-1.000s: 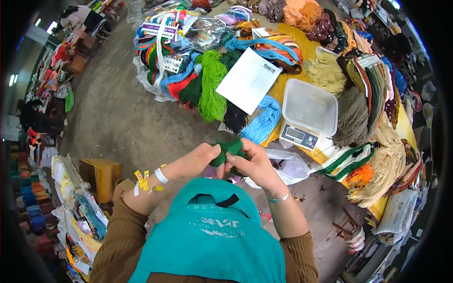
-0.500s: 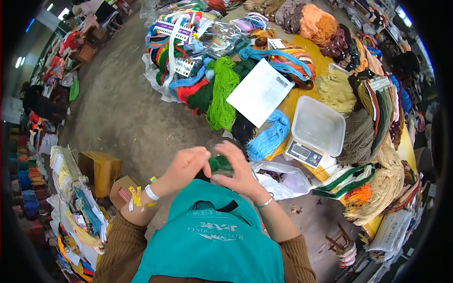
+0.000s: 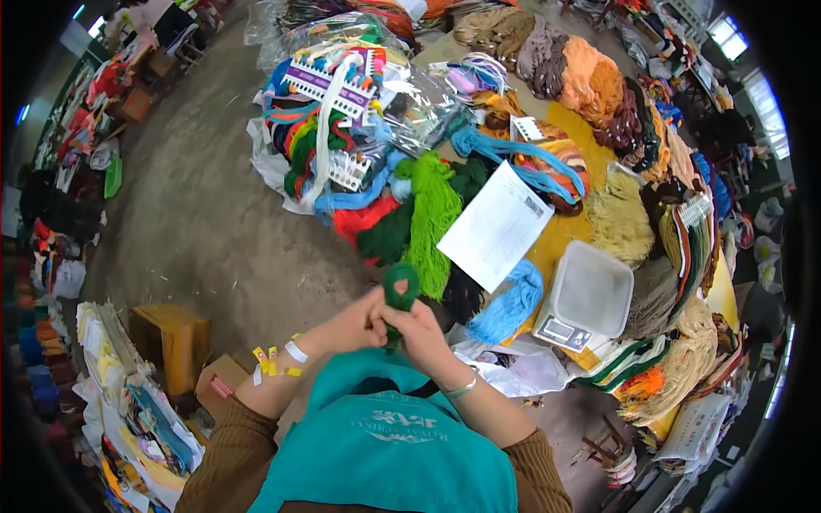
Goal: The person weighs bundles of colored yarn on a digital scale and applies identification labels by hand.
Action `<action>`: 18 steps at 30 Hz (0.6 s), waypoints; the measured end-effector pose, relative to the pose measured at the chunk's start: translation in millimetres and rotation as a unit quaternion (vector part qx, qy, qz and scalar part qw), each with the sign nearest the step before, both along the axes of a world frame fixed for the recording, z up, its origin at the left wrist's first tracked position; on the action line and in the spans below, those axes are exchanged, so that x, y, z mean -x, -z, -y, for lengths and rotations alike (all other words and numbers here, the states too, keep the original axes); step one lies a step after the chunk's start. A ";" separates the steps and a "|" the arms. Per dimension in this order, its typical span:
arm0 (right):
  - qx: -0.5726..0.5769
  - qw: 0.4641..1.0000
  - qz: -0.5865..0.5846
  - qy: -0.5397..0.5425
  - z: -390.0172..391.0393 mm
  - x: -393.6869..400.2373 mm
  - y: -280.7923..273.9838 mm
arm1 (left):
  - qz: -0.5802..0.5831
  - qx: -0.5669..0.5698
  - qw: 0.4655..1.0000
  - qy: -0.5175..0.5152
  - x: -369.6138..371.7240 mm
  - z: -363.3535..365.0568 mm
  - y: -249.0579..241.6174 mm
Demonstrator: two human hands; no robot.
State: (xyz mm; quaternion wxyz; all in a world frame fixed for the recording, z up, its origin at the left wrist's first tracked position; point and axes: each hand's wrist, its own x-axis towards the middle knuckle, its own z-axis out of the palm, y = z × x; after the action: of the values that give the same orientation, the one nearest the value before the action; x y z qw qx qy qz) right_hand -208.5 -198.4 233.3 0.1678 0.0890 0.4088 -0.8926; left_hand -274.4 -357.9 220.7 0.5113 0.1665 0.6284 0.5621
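A small skein of dark green yarn (image 3: 400,270) stands up in a loop from my two hands, above the teal apron. My right hand (image 3: 419,332) is closed around its lower part, the thumb pressed over the strands. My left hand (image 3: 366,316) is closed against the skein from the other side, its fingertips meeting the right hand; its grip is partly hidden. A tail of the yarn hangs below the fingers. Past the hands lie a bright green hank (image 3: 430,222) and a printed white sheet (image 3: 494,227).
On the yellow table, a digital scale (image 3: 562,334) carries a clear plastic tub (image 3: 590,286). Around it lie a blue hank (image 3: 510,303), cream yarn (image 3: 622,218) and colour cards (image 3: 329,90). A cardboard box (image 3: 175,342) and stacked papers (image 3: 103,368) stand at left. A wooden stool (image 3: 611,449) is at right.
My hands have come together around the green yarn, which now rises as an upright loop above them. The view has shifted, so the table's things appear lower and farther right.
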 end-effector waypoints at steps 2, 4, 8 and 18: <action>-0.019 0.997 0.074 0.000 -5.4 32.6 -22.4 | -0.130 0.057 0.984 0.110 17.9 18.6 23.5; -0.013 0.998 0.065 0.022 -6.0 66.1 -22.1 | -0.104 -0.031 0.990 0.092 51.4 26.2 3.7; -0.235 0.970 -0.023 0.058 -17.0 140.6 -19.2 | -0.026 0.049 0.998 0.013 128.7 73.5 10.5; -0.102 0.985 0.048 0.132 -36.8 384.6 -8.4 | -0.495 0.046 0.839 -0.221 360.7 73.8 -24.6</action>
State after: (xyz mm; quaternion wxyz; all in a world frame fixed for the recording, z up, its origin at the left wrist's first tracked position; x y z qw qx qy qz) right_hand -593.1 -161.6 241.7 0.0578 0.2020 0.4742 -0.8550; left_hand -635.1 -431.7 245.3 0.0018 0.2556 0.8430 0.4733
